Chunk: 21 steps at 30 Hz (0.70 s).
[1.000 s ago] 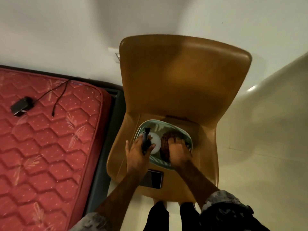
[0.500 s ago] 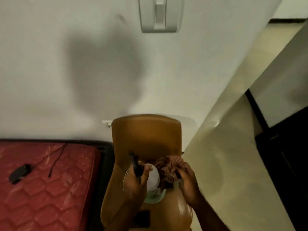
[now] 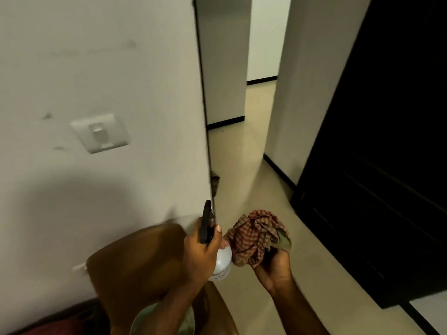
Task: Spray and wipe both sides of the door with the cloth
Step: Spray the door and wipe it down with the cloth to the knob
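My left hand (image 3: 202, 252) grips a white spray bottle (image 3: 222, 261) with a black trigger head, held upright above the chair. Just to its right, my right hand (image 3: 274, 263) clutches a crumpled red-and-tan checked cloth (image 3: 255, 234). A tall dark door (image 3: 377, 151) stands open on the right, its face angled toward me, well apart from both hands.
A brown plastic chair (image 3: 135, 267) stands below my left arm against a pale wall with a light switch (image 3: 100, 132). A pale bowl (image 3: 142, 319) rests on the chair seat. Beige floor (image 3: 242, 165) runs ahead through a doorway into a corridor.
Both hands lifted the bottle and cloth out of the bowl on the chair. My view swung up and to the right, from the chair and mattress to the doorway and dark door.
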Available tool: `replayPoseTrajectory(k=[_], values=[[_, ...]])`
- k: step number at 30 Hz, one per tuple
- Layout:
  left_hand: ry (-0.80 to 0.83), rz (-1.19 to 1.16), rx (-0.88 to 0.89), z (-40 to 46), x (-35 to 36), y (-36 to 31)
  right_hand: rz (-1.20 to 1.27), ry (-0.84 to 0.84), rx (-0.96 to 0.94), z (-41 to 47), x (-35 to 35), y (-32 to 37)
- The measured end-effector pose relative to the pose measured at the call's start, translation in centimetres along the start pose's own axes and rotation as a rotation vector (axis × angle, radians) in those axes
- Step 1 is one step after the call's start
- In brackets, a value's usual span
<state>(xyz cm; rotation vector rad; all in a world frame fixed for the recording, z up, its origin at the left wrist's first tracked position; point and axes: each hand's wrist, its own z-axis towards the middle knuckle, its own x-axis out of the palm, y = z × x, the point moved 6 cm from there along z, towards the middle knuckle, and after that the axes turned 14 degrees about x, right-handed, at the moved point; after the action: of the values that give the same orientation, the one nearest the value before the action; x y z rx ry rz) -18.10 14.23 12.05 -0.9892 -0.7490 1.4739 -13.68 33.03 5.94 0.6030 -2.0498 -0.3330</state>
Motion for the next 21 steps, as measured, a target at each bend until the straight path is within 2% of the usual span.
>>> replayPoseTrajectory(k=[4, 10, 16, 21], values=[[0.133, -0.011, 0.049, 2.9, 9.1, -3.5, 0.053, -0.025, -0.065, -1.5, -3.1, 7.5], [0.136, 0.022, 0.099, 5.9, 20.1, -6.5, -0.022, -0.114, -0.193, -3.1, -7.9, 19.2], [0.119, -0.075, 0.099, 8.4, 29.9, -9.0, -0.048, -0.186, -0.266, -5.5, -13.1, 29.8], [0.235, -0.106, 0.182, 10.5, 37.8, -14.0, -0.122, -0.206, -0.409, -9.9, -14.3, 37.5]])
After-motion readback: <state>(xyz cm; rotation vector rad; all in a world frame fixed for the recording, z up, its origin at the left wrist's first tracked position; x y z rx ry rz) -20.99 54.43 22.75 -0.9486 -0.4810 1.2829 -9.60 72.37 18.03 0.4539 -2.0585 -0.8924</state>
